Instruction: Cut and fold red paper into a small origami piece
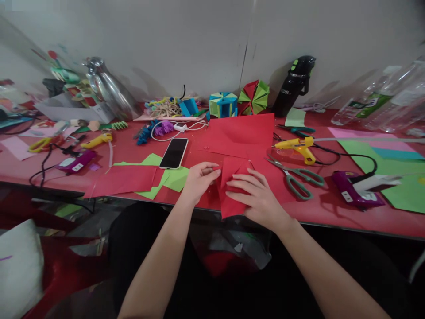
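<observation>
A small folded piece of red paper [229, 201] lies at the table's front edge, its lower corner sticking out past the edge. Over its right part my right hand [254, 192] rests with the fingers spread. At its left side is my left hand [201, 179], thumb and forefinger pinched together near the paper's edge; whatever is between the fingertips is too small to make out. Behind both hands lies a larger red sheet [242, 133]. Scissors with green-grey handles [300, 177] lie right of my right hand.
Left are a phone [174, 153], green sheets [177, 178] and a red sheet [124, 179]. Right are a yellow glue gun [299, 148] and a purple device [357, 190]. Folded paper models [223, 104], a black bottle [294, 86] and a steel jug [111, 91] stand along the wall.
</observation>
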The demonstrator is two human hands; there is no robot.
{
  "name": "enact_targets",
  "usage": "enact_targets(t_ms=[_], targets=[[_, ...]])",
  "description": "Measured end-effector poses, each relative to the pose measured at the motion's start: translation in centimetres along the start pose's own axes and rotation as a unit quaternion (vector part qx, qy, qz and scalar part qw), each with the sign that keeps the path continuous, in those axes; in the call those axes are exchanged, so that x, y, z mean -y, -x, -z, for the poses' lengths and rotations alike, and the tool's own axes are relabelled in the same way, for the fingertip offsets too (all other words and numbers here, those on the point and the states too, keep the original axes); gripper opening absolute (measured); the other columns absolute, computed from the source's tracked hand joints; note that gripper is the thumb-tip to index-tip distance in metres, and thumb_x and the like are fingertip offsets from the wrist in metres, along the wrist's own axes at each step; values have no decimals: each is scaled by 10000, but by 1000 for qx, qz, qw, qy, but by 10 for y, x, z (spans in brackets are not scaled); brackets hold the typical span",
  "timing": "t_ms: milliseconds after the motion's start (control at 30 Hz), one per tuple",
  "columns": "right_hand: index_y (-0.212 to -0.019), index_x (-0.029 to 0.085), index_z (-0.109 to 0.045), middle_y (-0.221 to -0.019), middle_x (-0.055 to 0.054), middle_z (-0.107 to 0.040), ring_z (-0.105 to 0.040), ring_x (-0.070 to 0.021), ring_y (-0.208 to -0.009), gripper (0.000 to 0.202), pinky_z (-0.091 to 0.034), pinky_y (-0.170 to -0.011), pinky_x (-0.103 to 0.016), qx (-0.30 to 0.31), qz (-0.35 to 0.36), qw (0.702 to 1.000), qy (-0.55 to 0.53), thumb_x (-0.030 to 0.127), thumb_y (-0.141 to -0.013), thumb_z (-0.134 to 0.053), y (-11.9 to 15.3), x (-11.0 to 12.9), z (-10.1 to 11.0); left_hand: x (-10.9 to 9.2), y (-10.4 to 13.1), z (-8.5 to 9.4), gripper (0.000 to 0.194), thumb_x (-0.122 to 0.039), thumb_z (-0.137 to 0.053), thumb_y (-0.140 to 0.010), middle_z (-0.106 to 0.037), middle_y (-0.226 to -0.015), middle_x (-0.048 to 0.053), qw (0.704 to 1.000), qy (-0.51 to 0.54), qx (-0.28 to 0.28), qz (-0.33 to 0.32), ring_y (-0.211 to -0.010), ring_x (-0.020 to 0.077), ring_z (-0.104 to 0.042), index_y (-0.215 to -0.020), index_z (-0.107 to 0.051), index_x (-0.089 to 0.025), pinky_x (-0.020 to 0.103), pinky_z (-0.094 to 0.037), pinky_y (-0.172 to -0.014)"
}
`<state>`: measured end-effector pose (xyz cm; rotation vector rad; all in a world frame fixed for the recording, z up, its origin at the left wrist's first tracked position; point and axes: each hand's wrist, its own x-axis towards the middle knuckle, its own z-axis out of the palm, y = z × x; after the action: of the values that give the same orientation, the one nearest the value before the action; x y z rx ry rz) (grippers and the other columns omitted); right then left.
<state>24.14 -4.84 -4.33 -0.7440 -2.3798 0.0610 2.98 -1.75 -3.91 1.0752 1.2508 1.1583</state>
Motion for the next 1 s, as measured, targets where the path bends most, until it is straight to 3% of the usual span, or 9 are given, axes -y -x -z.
enact_targets(t_ms=[100,200,367,667,1000], targets=[[-1005,252,-690,-1029,-28,-750,-656,-228,-978,252,-465,-926,-440,-45,-47,997,-39,95,-821,-618,-4,2,-5,1,3,-7,280,-309,-778,-746,-750,-917,78,998,-35,15,-56,-814,174,-696,-979,-731,-162,258,-565,-673],[-922,235,-660,-920,-41,-735,-643,-217,-860,38,-479,-814,-397,-104,-129,983,-75,233,-887,-645,-9,5,-4,2,5,-13,272,-322,-764,-773,-761,-912,77,992,-52,47,-107,-850,184,-708,-995,-747,-166,276,-575,-747],[-894,225,-658,-958,-60,-699,-618,-242,-926,79,-454,-865,-425,-138,-210,966,-66,303,-899,-647,-14,4,4,1,10,-18,284,-320,-752,-795,-777,-960,86,988,-39,87,-118,-898,215,-732,-1039,-751,-175,312,-600,-788],[-877,229,-638,-949,-56,-658,-600,-245,-922,85,-453,-857,-429,-158,-243,955,-65,311,-887,-660,-14,0,2,-4,17,-23,322,-298,-691,-852,-776,-1018,89,986,-52,120,-106,-931,229,-736,-1148,-732,-179,326,-628,-792],[-953,228,-679,-962,-69,-673,-628,-240,-926,101,-481,-846,-425,-138,-221,963,-68,250,-928,-583,-12,-1,7,-3,18,-26,327,-271,-679,-850,-768,-1013,79,988,-27,116,-102,-973,237,-728,-1159,-721,-175,387,-631,-859]])
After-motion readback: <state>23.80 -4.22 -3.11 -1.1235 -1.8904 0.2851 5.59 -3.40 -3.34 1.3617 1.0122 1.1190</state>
